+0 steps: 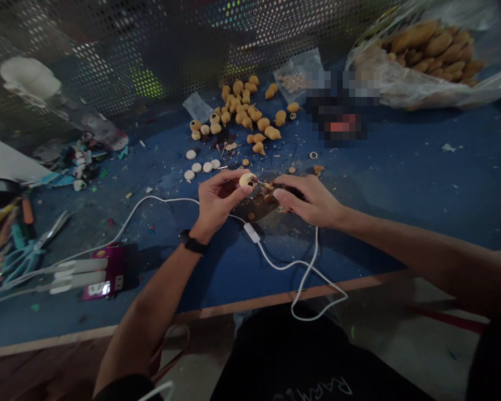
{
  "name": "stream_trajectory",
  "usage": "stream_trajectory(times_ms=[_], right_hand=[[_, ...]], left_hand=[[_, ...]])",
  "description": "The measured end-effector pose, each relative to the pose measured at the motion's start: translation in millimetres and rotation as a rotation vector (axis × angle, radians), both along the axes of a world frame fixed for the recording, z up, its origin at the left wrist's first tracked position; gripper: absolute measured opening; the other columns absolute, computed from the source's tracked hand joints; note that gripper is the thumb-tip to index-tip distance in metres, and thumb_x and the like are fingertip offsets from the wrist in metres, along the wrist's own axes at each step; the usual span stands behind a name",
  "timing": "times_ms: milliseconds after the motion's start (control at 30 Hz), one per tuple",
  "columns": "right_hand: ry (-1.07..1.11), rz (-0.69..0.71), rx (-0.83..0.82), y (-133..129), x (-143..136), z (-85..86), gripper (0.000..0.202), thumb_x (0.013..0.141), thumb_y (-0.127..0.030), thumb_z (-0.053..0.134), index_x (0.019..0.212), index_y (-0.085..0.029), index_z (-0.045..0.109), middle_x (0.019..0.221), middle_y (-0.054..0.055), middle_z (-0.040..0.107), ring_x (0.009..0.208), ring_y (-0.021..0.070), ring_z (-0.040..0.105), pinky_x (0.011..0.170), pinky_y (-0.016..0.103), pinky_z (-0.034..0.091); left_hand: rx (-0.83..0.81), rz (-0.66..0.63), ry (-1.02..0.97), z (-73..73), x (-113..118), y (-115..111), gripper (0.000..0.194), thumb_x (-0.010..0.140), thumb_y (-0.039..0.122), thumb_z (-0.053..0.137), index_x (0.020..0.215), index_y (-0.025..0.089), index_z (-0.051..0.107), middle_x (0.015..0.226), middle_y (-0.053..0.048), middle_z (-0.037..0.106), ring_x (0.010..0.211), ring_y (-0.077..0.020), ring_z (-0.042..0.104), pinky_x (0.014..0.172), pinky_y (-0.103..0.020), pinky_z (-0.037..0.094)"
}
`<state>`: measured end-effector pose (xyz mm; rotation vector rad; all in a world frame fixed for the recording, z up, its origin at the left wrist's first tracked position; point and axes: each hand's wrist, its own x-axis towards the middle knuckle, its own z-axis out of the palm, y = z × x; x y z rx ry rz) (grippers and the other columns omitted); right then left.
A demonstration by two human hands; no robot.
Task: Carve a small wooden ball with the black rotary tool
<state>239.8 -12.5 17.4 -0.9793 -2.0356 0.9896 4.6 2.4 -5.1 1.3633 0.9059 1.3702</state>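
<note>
My left hand [217,199] pinches a small pale gourd [245,179] between thumb and fingers; a dark round hole shows on its side. My right hand [313,199] is closed around a dark pen-like rotary tool [299,194], mostly hidden by the fingers. Its thin metal tip points left at the gourd, close to the hole; whether they touch I cannot tell. A white cord [316,242] hangs from below my right hand and runs through an inline switch [251,233]. Shavings and gourd scraps lie beneath both hands.
Several small gourds [240,106] are heaped behind my hands. White discs [196,167] lie to their left. A plastic bag of gourds [438,50] sits at the back right. Scissors [35,245] and a purple power bank [104,273] with plugs are on the left.
</note>
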Motion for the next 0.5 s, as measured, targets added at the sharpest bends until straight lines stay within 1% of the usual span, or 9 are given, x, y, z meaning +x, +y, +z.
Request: stream_trajectory(times_ms=[100,267,400,500], right_hand=[[-0.006,0.003,-0.008,-0.2,0.3,0.3,0.038,0.107,-0.051,0.048,0.097,-0.019,0.066,0.065,-0.002,0.062,0.06,0.014,0.058,0.062,0.029,0.039],[-0.005,0.009,-0.001,0.0,0.3,0.2,0.037,0.107,-0.05,0.048,0.098,-0.019,0.066,0.064,-0.002,0.062,0.061,0.0144,0.058,0.062,0.029,0.039],[-0.005,0.002,-0.018,0.0,0.7,-0.6,0.038,0.106,-0.051,0.049,0.097,-0.019,0.067,0.065,-0.001,0.062,0.061,0.0146,0.058,0.061,0.029,0.04],[0.059,0.003,-0.095,0.1,0.6,-2.9,0.037,0.106,-0.052,0.05,0.097,-0.019,0.066,0.063,-0.003,0.059,0.055,0.0126,0.055,0.061,0.028,0.044]], left_hand=[[0.0,0.003,0.003,-0.4,-0.3,0.4,0.032,0.07,0.037,0.098,0.097,0.026,0.085,0.095,-0.003,0.084,0.082,-0.0137,0.079,0.078,-0.027,0.066],[-0.008,-0.008,0.039,-0.3,-1.4,0.8,0.033,0.073,0.039,0.097,0.099,0.024,0.084,0.097,-0.004,0.084,0.084,-0.0157,0.079,0.082,-0.032,0.067],[-0.006,-0.011,0.013,-1.1,-1.4,0.3,0.031,0.073,0.035,0.097,0.099,0.025,0.084,0.097,-0.003,0.084,0.082,-0.0136,0.078,0.079,-0.028,0.065],[-0.008,-0.01,0.007,-3.4,-2.1,0.6,0.032,0.073,0.034,0.097,0.1,0.024,0.083,0.098,-0.003,0.083,0.08,-0.0124,0.078,0.077,-0.026,0.065]])
